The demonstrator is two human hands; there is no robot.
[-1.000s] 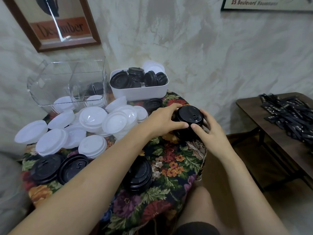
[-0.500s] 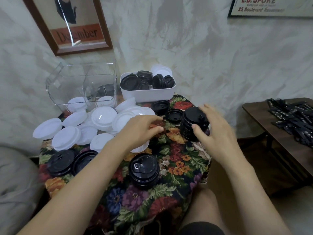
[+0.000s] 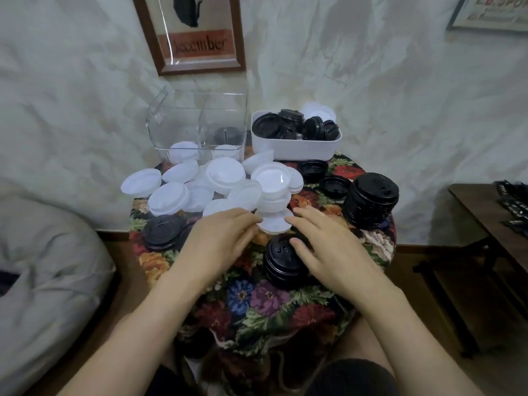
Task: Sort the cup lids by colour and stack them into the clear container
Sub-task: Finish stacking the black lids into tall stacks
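Head view, looking down: one white cup lid (image 3: 275, 223) lies on the counter (image 3: 257, 298), which is draped in a floral cloth, right between the fingertips of both hands. The left hand (image 3: 220, 238) reaches in with its fingers straight and loose, grasping nothing; their tips meet the lid's left edge. The right hand (image 3: 328, 247) is likewise released, fingers spread, with the forefinger at the lid's right edge; blur hides whether it touches.

Under the right thumb sits a short stack of black lids (image 3: 278, 264). Just beyond the fingertips a loose heap of white lids (image 3: 225, 178) spreads across the counter. Left of the left fingers lie two flat black lids (image 3: 163, 231). Right of the right fingers, and apart from them, stands a taller black stack (image 3: 371, 198).

Far beyond the fingertips, against the wall, is the clear container (image 3: 197, 124), with white lids at its bottom and something dark showing through its right part. Beside it is a white tub (image 3: 295, 145) of jumbled black lids.
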